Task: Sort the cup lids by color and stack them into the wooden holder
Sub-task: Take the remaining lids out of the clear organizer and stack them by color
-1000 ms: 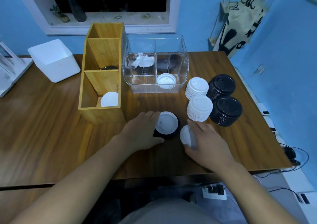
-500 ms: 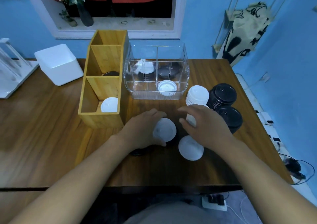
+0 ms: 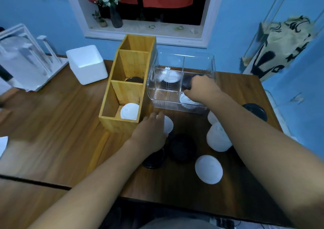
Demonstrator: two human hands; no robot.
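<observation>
The wooden holder (image 3: 112, 122) stands left of centre. A white lid (image 3: 129, 113) lies in its near compartment and a black lid (image 3: 134, 79) in the middle one. My left hand (image 3: 150, 134) holds a white lid (image 3: 168, 124) just right of the holder's near corner. My right hand (image 3: 201, 86) reaches into the clear bin (image 3: 182, 108) and grips black lids (image 3: 186, 84) in its back right section. On the table lie two black lids (image 3: 183, 148) (image 3: 154, 160), a loose white lid (image 3: 208, 169), a white stack (image 3: 218, 137) and a black stack (image 3: 256, 111).
The clear bin also holds white lids (image 3: 169, 76) at its back left and one under my right wrist (image 3: 187, 100). A white box (image 3: 87, 64) and a white rack (image 3: 26, 62) stand at the back left. The table's front edge runs just below the loose lids.
My right hand has left the lids on the table and gone forward into the clear bin. My left hand has carried the white lid toward the holder, uncovering black lids beneath. The camera moved closer.
</observation>
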